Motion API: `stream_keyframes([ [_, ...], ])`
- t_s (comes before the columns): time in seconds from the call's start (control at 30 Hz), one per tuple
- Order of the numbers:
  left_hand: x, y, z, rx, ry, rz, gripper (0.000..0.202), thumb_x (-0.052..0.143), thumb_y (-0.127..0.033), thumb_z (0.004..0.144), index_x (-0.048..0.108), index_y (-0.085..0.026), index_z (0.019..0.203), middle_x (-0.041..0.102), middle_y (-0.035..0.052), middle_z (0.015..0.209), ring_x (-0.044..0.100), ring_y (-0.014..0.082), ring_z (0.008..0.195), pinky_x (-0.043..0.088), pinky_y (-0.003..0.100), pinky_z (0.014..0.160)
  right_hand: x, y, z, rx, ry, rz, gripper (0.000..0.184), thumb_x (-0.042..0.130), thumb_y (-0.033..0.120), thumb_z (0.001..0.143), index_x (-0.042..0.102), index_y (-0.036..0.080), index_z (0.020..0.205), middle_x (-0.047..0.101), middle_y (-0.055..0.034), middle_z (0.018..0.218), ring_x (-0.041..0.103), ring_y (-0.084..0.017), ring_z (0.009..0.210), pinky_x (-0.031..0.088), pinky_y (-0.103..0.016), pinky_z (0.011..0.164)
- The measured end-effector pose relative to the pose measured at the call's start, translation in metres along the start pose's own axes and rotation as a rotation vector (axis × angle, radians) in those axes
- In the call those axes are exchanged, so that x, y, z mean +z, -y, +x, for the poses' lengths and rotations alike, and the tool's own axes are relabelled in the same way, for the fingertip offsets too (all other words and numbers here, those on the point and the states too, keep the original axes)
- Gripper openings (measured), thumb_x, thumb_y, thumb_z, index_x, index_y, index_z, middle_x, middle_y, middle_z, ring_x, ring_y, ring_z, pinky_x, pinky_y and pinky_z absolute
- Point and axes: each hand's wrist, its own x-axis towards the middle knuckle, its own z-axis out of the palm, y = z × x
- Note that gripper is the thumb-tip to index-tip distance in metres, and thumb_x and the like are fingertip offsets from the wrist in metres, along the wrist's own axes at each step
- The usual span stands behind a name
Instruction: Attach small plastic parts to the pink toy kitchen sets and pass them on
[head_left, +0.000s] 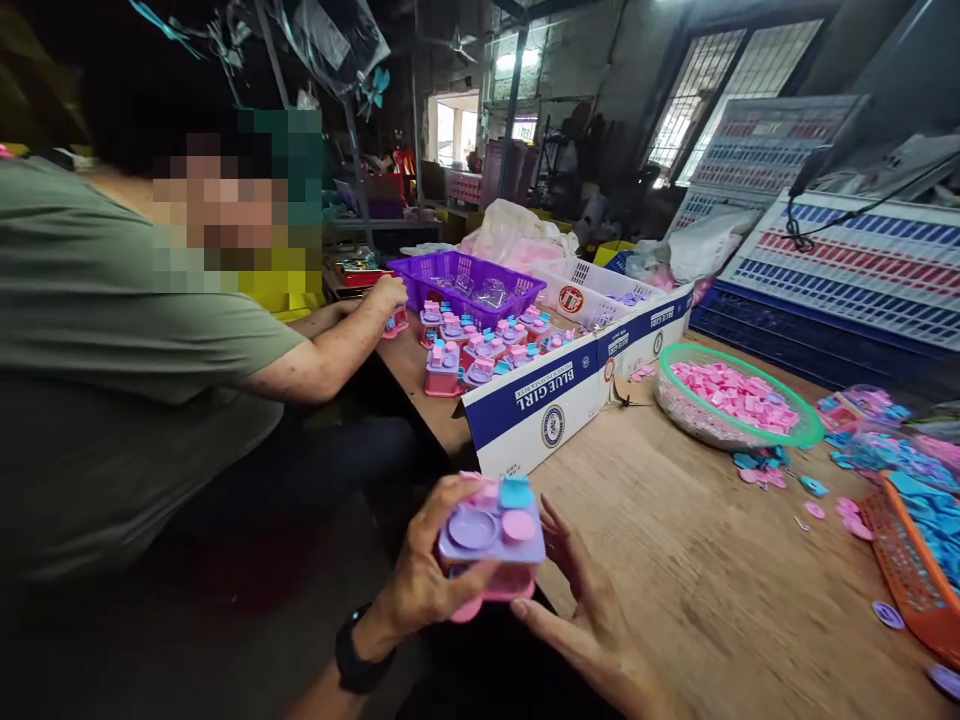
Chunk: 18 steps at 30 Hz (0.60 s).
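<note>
The left hand gripped a small pink-and-purple plastic toy block; the right hand lay open, fingers touching it, above the wooden table.

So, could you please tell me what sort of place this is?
Probably a small toy-assembly workshop: rows of finished pink toy sets on a wooden workbench, a bowl of pink parts, and a co-worker assembling alongside.

Daylight enters through the barred windows and a bright opening beside them at the back, both blown out to white. The wooden table below the windows is evenly lit with soft shadows, while the area left of the table and under it falls nearly black. Edges bend from wide-angle distortion, and things at the table's right end are smeared by blur.
</note>
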Motion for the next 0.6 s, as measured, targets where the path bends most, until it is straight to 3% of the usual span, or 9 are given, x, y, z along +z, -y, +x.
stream_keyframes([
  [0.1, -0.032, 0.015, 0.01, -0.081, -0.409, 0.236, 0.054, 0.073, -0.043, 0.086, 0.056, -0.023, 0.133, 0.063, 0.0118, 0.131, 0.062, 0.0295, 0.125, 0.053, 0.046, 0.108, 0.002, -0.01, 0.01, -0.103, -0.064, -0.197, 0.073, 0.069, 0.039, 0.1, 0.03, 0.032, 0.161, 0.046, -0.0107, 0.153, 0.052, -0.033, 0.135, 0.051, -0.052, 0.111],
  [0.2, -0.051, 0.048, 0.033, -0.053, -0.758, 0.472, 0.055, 0.075, -0.044, 0.084, 0.057, -0.018, 0.13, 0.062, 0.0127, 0.128, 0.059, 0.0288, 0.126, 0.049, 0.046, 0.11, -0.003, -0.031, 0.007, -0.103, -0.226, -0.378, 0.057, 0.057, 0.036, 0.105, 0.036, 0.03, 0.157, 0.051, -0.0112, 0.145, 0.056, -0.033, 0.129, 0.053, -0.055, 0.108],
  [0.3, -0.054, 0.089, 0.061, 0.034, -0.827, 0.585, 0.05, 0.075, -0.044, 0.086, 0.06, -0.016, 0.124, 0.063, 0.0133, 0.122, 0.06, 0.0272, 0.121, 0.048, 0.044, 0.11, -0.013, -0.065, -0.016, -0.041, -0.308, -0.525, 0.05, 0.051, 0.039, 0.106, 0.04, 0.03, 0.153, 0.054, -0.0108, 0.141, 0.057, -0.035, 0.127, 0.053, -0.059, 0.106],
  [0.43, -0.047, 0.139, 0.1, 0.076, -0.862, 0.642, 0.05, 0.075, -0.044, 0.087, 0.059, -0.015, 0.125, 0.061, 0.016, 0.124, 0.057, 0.028, 0.123, 0.047, 0.044, 0.111, -0.02, -0.109, -0.055, 0.049, -0.276, -0.635, 0.049, 0.049, 0.042, 0.105, 0.04, 0.033, 0.152, 0.055, -0.0095, 0.142, 0.056, -0.037, 0.127, 0.057, -0.06, 0.1],
  [0.5, -0.044, 0.16, 0.118, 0.052, -0.884, 0.66, 0.052, 0.074, -0.046, 0.088, 0.059, -0.014, 0.127, 0.059, 0.018, 0.127, 0.055, 0.03, 0.126, 0.045, 0.046, 0.112, -0.015, -0.121, -0.064, 0.09, -0.333, -0.636, 0.047, 0.048, 0.043, 0.104, 0.042, 0.033, 0.15, 0.056, -0.0094, 0.14, 0.057, -0.038, 0.126, 0.056, -0.063, 0.1],
  [0.6, -0.041, 0.19, 0.141, -0.022, -0.872, 0.64, 0.051, 0.069, -0.047, 0.091, 0.058, -0.016, 0.129, 0.056, 0.0193, 0.131, 0.052, 0.0324, 0.13, 0.041, 0.049, 0.116, -0.003, -0.119, -0.057, 0.166, -0.534, -0.603, 0.048, 0.05, 0.047, 0.1, 0.047, 0.037, 0.147, 0.061, -0.0099, 0.132, 0.059, -0.042, 0.121, 0.053, -0.07, 0.102],
])
